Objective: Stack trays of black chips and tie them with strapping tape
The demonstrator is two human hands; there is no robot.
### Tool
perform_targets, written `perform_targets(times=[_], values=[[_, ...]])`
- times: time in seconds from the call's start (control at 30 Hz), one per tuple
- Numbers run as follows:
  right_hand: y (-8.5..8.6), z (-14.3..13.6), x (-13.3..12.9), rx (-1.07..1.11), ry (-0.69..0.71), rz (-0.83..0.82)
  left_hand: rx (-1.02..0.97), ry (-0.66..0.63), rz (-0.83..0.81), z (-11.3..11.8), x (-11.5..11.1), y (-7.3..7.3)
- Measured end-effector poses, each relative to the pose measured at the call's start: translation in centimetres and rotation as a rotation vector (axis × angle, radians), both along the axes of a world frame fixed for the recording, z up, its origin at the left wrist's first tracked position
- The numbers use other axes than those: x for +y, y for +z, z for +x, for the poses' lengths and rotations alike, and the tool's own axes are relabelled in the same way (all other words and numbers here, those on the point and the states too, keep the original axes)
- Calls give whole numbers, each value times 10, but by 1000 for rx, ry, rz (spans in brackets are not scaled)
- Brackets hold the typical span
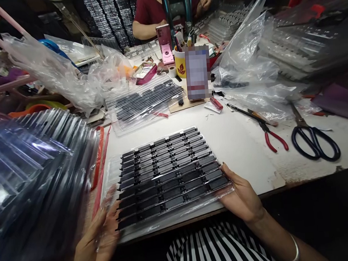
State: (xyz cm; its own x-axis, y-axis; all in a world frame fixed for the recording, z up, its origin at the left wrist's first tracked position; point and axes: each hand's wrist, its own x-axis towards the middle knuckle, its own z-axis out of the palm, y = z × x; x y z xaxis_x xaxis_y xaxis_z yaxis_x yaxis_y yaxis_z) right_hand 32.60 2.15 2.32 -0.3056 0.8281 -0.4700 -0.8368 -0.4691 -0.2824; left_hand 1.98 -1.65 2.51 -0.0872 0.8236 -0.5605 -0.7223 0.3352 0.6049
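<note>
— Both hands grip what?
— Right hand (241,197) clasps the clear tray (168,174) of black connector strips at its right edge; left hand (100,231), blurred, closes on its left corner. It lies at the counter (237,142) edge.
— Beyond the tray?
— Red pliers (272,135), black scissors (314,140) to its right; another filled tray (145,102) behind it.

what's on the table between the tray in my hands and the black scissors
In the head view, red-handled pliers lie between the tray and the scissors; the rest is bare white table.
</note>
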Motion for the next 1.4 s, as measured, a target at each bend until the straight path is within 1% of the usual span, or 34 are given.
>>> perform_targets(times=[0.17,0.33,0.57,0.67,0.73,0.8,0.87,0.93,0.97,1.03,1.1,1.2,1.4], values=[[1,-1,0,19,-21,-3,-23,34,-5,-1,1,-4],[0,1,-1,-4,-28,-50,-12,65,-33,-2,2,-7],[0,2,-3,-101,-24,-108,13,43,50,-6,-2,-15],[0,3,-4,-142,-22,-134,-19,28,68,-7,-4,-14],[1,5,-5,-167,7,-143,-86,21,88,-8,-6,-13],[2,7,-8,-184,37,-144,-174,63,155,-6,-10,-13],[2,9,-11,-197,52,-149,-226,156,250,-3,-13,-14],[2,9,-14,-215,44,-159,-220,241,318,1,-16,-16],[1,9,-15,-224,36,-168,-212,255,320,2,-17,-17],[-1,8,-16,-235,20,-185,-204,218,278,3,-19,-19],[-2,6,-16,-239,5,-191,-218,140,229,3,-20,-21],[-1,3,-15,-246,-12,-178,-230,53,235,0,-20,-21],[1,-4,-13,-276,-34,-164,-247,46,284,-1,-19,-25]])
